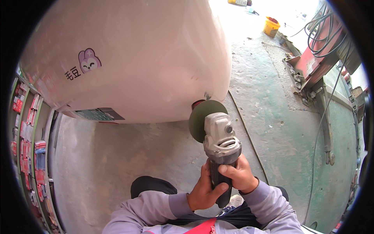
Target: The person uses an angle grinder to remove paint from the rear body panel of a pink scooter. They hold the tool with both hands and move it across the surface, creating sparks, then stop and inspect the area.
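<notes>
Firstly, hands: your left hand (204, 190) and right hand (240, 174) are both closed around the grinder (222, 136), presumably to share its weight and steady it.
Disc (197, 121): it sits on the grinder's head, held at the low corner of the pink car (156, 74); whether they touch can't be told.
Shelf (43, 121): off to your left, compartments crammed with red packs (26, 150).
Bucket (269, 30): yellow, farther off, something reddish inside, unclear.

One head-worn fisheye looks down toward the floor (97, 167)
</notes>
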A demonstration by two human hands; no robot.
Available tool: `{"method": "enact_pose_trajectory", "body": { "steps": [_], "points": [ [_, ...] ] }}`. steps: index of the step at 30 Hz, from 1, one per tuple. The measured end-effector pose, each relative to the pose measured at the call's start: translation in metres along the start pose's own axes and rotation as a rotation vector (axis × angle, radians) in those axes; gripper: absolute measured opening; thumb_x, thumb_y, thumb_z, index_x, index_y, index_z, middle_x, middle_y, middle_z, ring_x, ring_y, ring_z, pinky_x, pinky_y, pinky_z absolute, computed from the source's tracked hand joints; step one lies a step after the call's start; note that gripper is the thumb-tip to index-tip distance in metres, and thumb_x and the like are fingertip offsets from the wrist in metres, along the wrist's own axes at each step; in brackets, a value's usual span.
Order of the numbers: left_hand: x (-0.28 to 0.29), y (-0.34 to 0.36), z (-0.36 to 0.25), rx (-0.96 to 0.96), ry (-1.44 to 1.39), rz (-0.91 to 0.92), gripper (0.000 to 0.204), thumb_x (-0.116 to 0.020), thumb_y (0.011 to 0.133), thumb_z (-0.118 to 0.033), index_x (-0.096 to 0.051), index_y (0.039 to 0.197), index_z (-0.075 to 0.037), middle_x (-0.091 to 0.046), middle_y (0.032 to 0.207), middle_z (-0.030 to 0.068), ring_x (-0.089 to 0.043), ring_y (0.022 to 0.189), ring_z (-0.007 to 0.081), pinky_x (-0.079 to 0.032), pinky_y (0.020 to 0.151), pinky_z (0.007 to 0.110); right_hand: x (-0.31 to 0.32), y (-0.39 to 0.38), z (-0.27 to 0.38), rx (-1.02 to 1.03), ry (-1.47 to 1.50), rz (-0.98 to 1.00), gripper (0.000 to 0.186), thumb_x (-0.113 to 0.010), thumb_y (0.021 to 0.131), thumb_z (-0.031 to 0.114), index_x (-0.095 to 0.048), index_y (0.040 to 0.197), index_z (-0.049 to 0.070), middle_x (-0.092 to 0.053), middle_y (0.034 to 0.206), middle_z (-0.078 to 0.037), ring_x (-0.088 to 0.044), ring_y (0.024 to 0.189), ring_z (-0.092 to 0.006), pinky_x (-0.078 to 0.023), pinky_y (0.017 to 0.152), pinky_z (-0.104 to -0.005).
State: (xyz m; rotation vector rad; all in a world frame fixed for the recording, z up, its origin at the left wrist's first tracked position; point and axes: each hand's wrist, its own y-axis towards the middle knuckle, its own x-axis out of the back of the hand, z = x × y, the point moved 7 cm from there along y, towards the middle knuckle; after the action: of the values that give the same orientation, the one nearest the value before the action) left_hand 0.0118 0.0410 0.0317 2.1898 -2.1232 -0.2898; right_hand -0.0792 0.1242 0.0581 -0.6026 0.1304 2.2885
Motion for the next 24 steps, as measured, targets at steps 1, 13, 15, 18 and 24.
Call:
{"method": "enact_pose_trajectory", "body": {
  "steps": [1,13,15,18,24],
  "points": [
    [-0.003,0.000,-0.002,0.007,-0.031,0.017,0.094,-0.062,0.106,-0.036,-0.002,0.162,0.010,-0.032,0.158,0.0256,-0.036,0.148,0.0334,-0.029,0.122,0.045,0.002,0.001,-0.001,-0.040,0.067,0.011,0.049,-0.081,0.095,0.023,-0.062,0.132,-0.002,-0.069,0.119,-0.006,-0.063,0.107,-0.0139,-0.052,0.095,-0.0327],
    [-0.002,0.006,-0.011,-0.054,-0.019,-0.024,0.094,-0.064,0.105,-0.028,0.001,0.162,0.008,-0.029,0.161,0.0256,-0.035,0.149,0.0332,-0.028,0.123,0.045,0.001,0.014,-0.002,-0.170,0.188,0.060,0.056,-0.079,0.096,0.032,-0.058,0.135,-0.003,-0.070,0.117,-0.011,-0.067,0.104,-0.0178,-0.056,0.092,-0.0344],
    [-0.001,0.008,-0.012,-0.055,-0.026,-0.013,0.093,-0.065,0.105,-0.027,0.001,0.162,0.008,-0.029,0.161,0.0259,-0.036,0.149,0.0332,-0.029,0.123,0.045,0.002,0.018,-0.001,-0.141,0.139,0.038,0.069,-0.081,0.093,0.042,-0.055,0.136,-0.005,-0.071,0.112,-0.018,-0.073,0.096,-0.0243,-0.061,0.085,-0.0373],
    [-0.001,0.010,-0.014,-0.046,-0.048,-0.017,0.092,-0.065,0.105,-0.026,0.000,0.161,0.008,-0.030,0.160,0.0260,-0.037,0.148,0.0331,-0.030,0.122,0.045,-0.001,0.021,0.000,-0.142,0.175,0.057,0.072,-0.081,0.092,0.044,-0.054,0.138,-0.004,-0.071,0.110,-0.017,-0.072,0.096,-0.0240,-0.060,0.084,-0.0368],
    [0.000,0.013,-0.019,-0.045,-0.022,-0.025,0.091,-0.065,0.105,-0.023,0.000,0.160,0.008,-0.034,0.156,0.0256,-0.039,0.147,0.0328,-0.031,0.121,0.045,-0.004,0.023,0.000,-0.173,0.194,0.074,0.076,-0.081,0.091,0.047,-0.052,0.139,-0.005,-0.070,0.109,-0.018,-0.071,0.096,-0.0249,-0.060,0.083,-0.0366]
  ]
}}
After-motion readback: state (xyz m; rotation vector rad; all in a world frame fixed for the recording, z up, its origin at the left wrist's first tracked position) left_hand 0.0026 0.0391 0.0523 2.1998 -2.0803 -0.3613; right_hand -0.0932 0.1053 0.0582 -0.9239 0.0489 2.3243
